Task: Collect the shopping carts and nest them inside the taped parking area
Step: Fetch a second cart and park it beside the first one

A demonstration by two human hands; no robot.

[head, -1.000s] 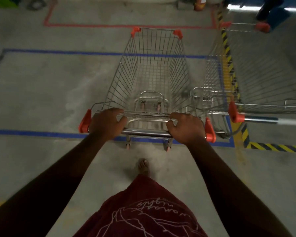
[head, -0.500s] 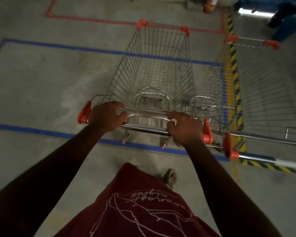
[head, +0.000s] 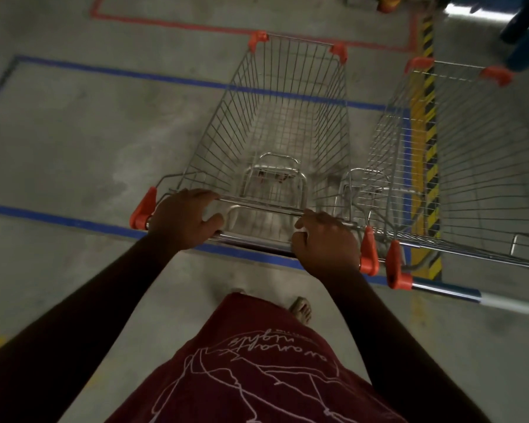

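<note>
**Cart at the near line of the blue-taped bay**

The concrete floor [head: 74, 141] lies bare across the left of the blue tape outline [head: 153, 76], leaving wide room there. The wire cart [head: 287, 123] stands inside the outline at its right, its handle bar [head: 254, 239] over the near tape line. A second cart [head: 471, 166] sits just beside it on the right, straddling the yellow-black striped strip [head: 429, 123]; their orange handle ends nearly touch. The left hand [head: 185, 219] and right hand [head: 327, 242] are each wrapped around the handle bar
</note>
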